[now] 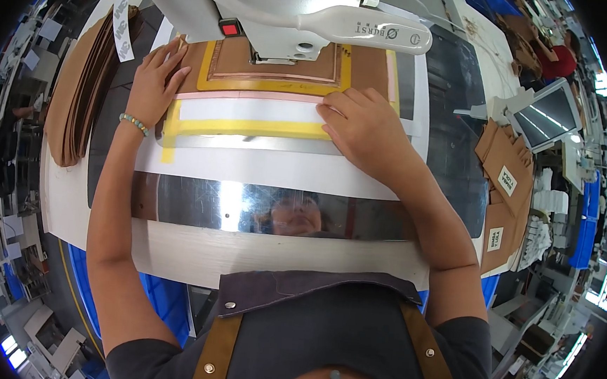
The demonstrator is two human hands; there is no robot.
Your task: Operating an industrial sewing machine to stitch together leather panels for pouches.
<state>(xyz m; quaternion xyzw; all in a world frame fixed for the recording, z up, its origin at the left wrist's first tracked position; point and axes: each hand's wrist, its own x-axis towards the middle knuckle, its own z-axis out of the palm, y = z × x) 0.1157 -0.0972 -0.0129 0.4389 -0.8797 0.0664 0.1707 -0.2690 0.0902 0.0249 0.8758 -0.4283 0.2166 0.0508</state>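
Note:
Beneath the head of a white machine (350, 27) lies a brown panel (249, 66) inside a yellow rectangular frame (203, 63). It sits on a larger brown piece with a pink strip (254, 96), above white sheeting (270, 166) marked with yellow tape (237, 126). My left hand (156, 80), with a beaded bracelet at the wrist, rests at the assembly's left edge, fingers extended and open. My right hand (354, 126) rests on the right side near the pink strip, fingers slightly bent and apart. The middle of the panel is partly hidden by the machine head.
A stack of brown pieces (71, 96) stands at the left. At the right are a small screen (544, 115), labelled brown pieces (503, 154) and white bundles (549, 200). A metal plate (176, 198) runs along the near side; blue bins (165, 299) sit below. Another person (562, 60) appears at upper right.

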